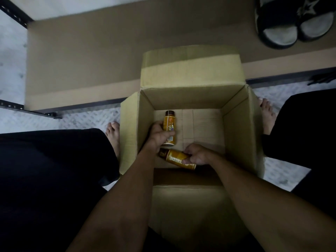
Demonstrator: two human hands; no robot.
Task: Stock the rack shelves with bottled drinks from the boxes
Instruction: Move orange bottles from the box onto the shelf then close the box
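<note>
Rack rail point(80, 106): a dark metal bar with bolt holes runs along the near edge of the shelf, at the far left of the scene.
Shelf point(87, 59): a wide, flat rack level lined with brown cardboard stretches across the far side, just beyond the box.
Left foot point(113, 134): bare, on the pale patterned floor point(81, 120) just beside the box's left wall, with a dark trouser leg beside it.
Left hand point(160, 134): reaches down into the box, its fingers and thumb curled round the middle of the far bottle.
Far bottle point(169, 120): small, with a golden-yellow label carrying a little printed picture and a dark brown cap. It lies lengthwise with the cap pointing far, at the left of the box floor.
Near bottle point(175, 157): the same golden colour, with bold pale lettering. It is tilted with its dark top towards the left, close to the box's near wall.
Right hand point(197, 155): fingers wrapped round the base end of the near bottle.
Box point(235, 106): an open brown cardboard carton with all four flaps folded outward, standing on the floor between the person's legs. The two bottles are all that shows inside.
Right foot point(267, 113): bare, just beside the box's right wall.
Slippers point(291, 24): a black and grey pair rests on the shelf at the far right.
</note>
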